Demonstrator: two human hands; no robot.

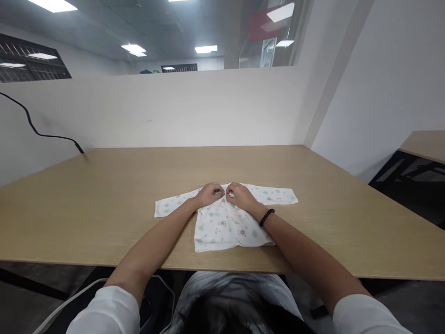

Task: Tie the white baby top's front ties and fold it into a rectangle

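A small white baby shirt [222, 227] with a green and pink print lies spread on the table, sleeves stretched out to both sides. Its hem faces me and shows a curved overlap near the middle. At the upper front, near the neckline, my left hand [210, 194] pinches the cloth between thumb and fingers. Right beside it, my right hand [239, 195] pinches the same spot from the other side, fingertips almost touching the left ones. Folds fan down from between the hands. Whatever small part the fingertips hold is hidden. A black beaded bracelet [266, 217] circles my right wrist.
The shirt rests near the front edge of a light wooden table [104, 185]. A white partition [194, 111] rises behind it. A black cable [52, 136] hangs at the left, its end at the table's back corner. Another table [427, 144] stands at the right.
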